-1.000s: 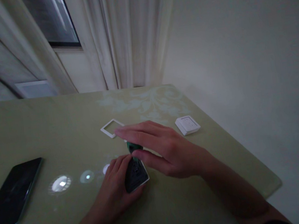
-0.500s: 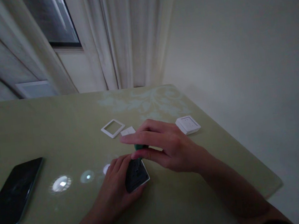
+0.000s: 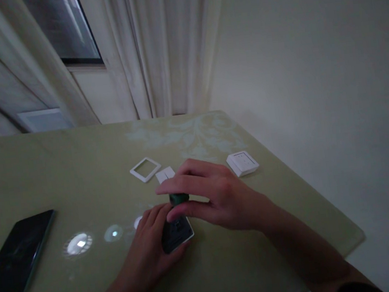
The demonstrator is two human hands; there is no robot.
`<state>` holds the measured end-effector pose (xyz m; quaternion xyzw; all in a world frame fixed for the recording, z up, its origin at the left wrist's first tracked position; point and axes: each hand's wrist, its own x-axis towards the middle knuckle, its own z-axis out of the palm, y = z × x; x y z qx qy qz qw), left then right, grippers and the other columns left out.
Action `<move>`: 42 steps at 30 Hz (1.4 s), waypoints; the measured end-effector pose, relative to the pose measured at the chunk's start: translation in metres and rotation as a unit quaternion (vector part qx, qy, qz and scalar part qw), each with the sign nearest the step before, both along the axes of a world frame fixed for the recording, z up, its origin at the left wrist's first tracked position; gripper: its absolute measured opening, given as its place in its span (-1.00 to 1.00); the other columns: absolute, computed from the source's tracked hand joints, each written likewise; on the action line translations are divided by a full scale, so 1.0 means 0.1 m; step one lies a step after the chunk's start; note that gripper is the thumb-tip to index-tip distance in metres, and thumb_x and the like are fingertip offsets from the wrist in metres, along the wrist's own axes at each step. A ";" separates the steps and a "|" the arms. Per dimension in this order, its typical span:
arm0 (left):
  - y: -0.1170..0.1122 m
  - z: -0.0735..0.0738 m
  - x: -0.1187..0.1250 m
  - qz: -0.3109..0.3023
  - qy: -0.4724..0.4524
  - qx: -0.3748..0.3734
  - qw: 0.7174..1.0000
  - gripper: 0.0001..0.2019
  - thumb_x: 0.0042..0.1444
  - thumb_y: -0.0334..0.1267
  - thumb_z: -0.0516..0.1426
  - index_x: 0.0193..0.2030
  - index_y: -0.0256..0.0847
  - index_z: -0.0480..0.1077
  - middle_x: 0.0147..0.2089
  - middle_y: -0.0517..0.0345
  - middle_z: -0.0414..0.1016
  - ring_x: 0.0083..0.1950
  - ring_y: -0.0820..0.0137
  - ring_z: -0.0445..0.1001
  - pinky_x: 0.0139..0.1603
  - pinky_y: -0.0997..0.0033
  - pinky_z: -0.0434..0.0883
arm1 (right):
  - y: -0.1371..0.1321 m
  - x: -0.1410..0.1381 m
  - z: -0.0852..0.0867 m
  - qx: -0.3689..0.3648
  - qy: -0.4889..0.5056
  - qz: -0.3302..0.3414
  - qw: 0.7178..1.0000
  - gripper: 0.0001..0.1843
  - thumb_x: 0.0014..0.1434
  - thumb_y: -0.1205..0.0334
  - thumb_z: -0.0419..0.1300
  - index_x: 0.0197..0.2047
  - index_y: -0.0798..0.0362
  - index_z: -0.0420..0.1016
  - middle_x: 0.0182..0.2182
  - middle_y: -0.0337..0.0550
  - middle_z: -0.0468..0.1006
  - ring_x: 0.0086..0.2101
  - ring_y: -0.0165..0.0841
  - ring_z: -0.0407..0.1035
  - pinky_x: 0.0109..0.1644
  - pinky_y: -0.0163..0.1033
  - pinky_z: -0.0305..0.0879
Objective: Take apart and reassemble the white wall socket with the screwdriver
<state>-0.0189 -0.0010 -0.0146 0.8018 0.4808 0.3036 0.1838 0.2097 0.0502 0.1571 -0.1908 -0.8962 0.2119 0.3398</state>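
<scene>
Left hand (image 3: 147, 239): fingers gripping black-faced, white-edged panel (image 3: 177, 236), near side of bench (image 3: 71, 174). Right hand (image 3: 219, 194): fingers pinching green handle (image 3: 179, 199) above panel's far end; contact below hidden. Farther off: 1 white square frame (image 3: 153, 174), 1 white plate (image 3: 164, 174) partly covered. Right: 1 white block (image 3: 243, 163). Left: 1 dark-screened device (image 3: 19, 259).

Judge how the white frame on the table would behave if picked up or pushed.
The white frame is probably light, being a thin border around an open middle. Its narrow sides might flex when gripped. Lying flat on the glossy table, it would likely slide rather than tip.
</scene>
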 end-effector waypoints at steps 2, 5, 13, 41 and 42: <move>0.00 0.01 0.00 0.003 -0.008 0.002 1.000 -0.30 0.12 -0.18 0.39 0.39 0.07 0.30 0.24 -0.03 0.54 0.22 -0.11 0.50 0.20 -0.21 0.54 | 0.00 0.03 0.04 -0.053 -0.029 0.043 0.997 -0.51 0.55 0.33 0.18 0.48 0.06 0.37 0.30 0.03 0.55 0.27 -0.30 0.44 0.39 -0.15 0.37; -0.01 0.04 0.01 0.000 -0.019 -0.001 1.000 -0.32 0.13 -0.17 0.38 0.38 0.09 0.32 0.26 -0.02 0.55 0.25 -0.12 0.49 0.21 -0.21 0.53 | 0.02 0.06 0.06 -0.083 -0.034 0.063 0.994 -0.50 0.55 0.41 0.12 0.48 -0.02 0.37 0.30 -0.05 0.56 0.28 -0.33 0.44 0.39 -0.16 0.38; 0.00 -0.01 0.02 0.009 -0.016 -0.007 1.000 -0.36 0.12 -0.18 0.39 0.33 0.06 0.35 0.23 -0.04 0.55 0.21 -0.10 0.50 0.19 -0.20 0.53 | 0.04 0.01 -0.03 -0.001 -0.006 -0.002 1.000 -0.62 0.50 0.30 0.27 0.33 0.11 0.48 0.14 0.02 0.64 0.16 -0.28 0.51 0.32 -0.13 0.44; 0.03 0.13 -0.01 -0.117 -0.050 -0.108 0.986 -0.11 0.07 0.01 0.47 0.51 0.08 0.26 0.43 -0.12 0.42 0.43 -0.11 0.44 0.43 -0.22 0.46 | 0.33 0.44 -0.94 -0.421 0.363 -0.259 0.790 -0.35 -0.06 -0.19 0.62 -0.37 0.00 0.30 -0.47 -0.24 0.61 -0.49 -0.40 0.53 -0.40 -0.33 0.48; 0.03 0.12 -0.01 -0.116 -0.055 -0.115 0.985 -0.14 0.18 0.07 0.40 0.56 0.11 0.19 0.47 -0.11 0.39 0.45 -0.09 0.43 0.42 -0.21 0.47 | 0.36 0.43 -1.06 -0.438 0.366 -0.252 0.781 -0.40 0.02 -0.21 0.58 -0.34 0.00 0.33 -0.50 -0.25 0.60 -0.52 -0.41 0.50 -0.45 -0.35 0.45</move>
